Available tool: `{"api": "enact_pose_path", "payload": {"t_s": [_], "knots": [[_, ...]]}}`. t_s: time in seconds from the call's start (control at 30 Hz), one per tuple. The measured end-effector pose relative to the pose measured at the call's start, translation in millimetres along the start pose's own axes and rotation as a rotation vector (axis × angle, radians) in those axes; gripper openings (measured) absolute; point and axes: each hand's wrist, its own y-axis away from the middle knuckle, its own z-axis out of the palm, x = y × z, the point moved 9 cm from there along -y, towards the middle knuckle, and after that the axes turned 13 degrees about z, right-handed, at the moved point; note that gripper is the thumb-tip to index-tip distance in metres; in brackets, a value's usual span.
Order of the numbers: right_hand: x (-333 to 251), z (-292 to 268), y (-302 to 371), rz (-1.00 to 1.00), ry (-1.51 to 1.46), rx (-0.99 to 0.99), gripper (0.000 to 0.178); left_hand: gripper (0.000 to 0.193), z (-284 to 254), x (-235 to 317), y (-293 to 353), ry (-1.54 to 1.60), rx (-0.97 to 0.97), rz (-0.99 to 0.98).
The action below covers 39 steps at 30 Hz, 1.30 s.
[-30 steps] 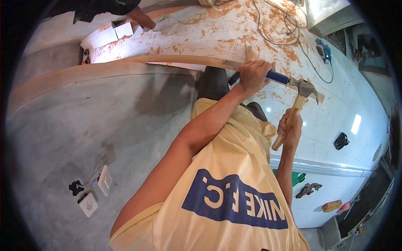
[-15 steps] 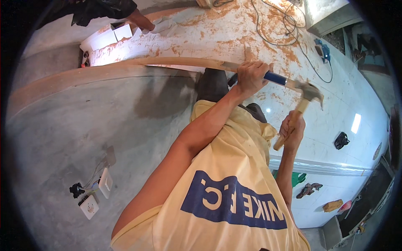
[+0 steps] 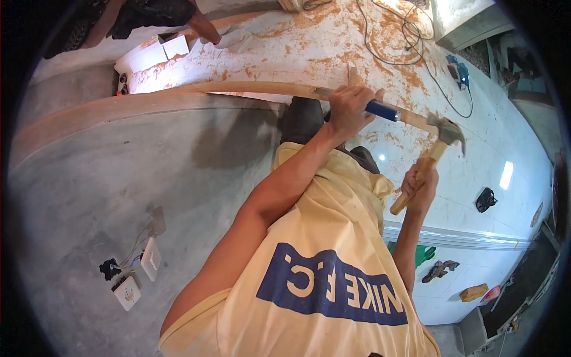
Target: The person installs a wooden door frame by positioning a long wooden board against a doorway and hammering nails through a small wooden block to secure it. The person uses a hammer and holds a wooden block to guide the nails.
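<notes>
My left hand [image 3: 351, 110] is wrapped round a chisel's blue handle [image 3: 382, 110]. The metal blade [image 3: 323, 92] shows to the left of the fist, lying against the long wooden board [image 3: 250, 87]. Just where its cutting edge meets the wood I cannot make out. My right hand [image 3: 420, 183] grips the wooden handle of a claw hammer [image 3: 447, 131]. The hammer's head is raised to the right of the chisel's butt end, with a gap between them. Behind the tools the board runs on to the right.
Wood shavings [image 3: 333, 35] lie over the pale tiled floor. A black cord [image 3: 386, 61] leads to a blue power tool [image 3: 458, 72] at the right. Another person's arm [image 3: 203, 28] shows at the far left. Wall sockets [image 3: 126, 293] hang at the lower left, and a black bag [image 3: 486, 200] lies right.
The chisel and my left hand have shifted slightly left. My right hand has carried the hammer a little to the right, widening the gap to the chisel. More of the other person shows.
</notes>
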Motion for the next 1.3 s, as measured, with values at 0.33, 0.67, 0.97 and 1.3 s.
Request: {"api": "enact_pose_path", "payload": {"t_s": [0.33,0.67,0.97,1.3], "knots": [[-8.8,-33.2,6.5,-0.007,-0.158,0.091,0.046,0.048,-153.3,-156.2,63.8,0.816,1.09,-1.013],[-9.3,-9.0,3.2,0.031,-0.209,0.048,0.045,0.045,-67.3,-101.3,71.0,-0.097,-0.284,-0.56],[-2.1,-11.6,11.8,0.051,-0.207,0.07,0.046,0.022,-61.8,-89.3,82.1,-0.239,-0.221,-0.419],[5.6,-36.4,14.5,0.078,-0.207,0.156,0.045,0.05,-156.3,-110.9,111.9,-0.516,0.31,-0.533]]}}
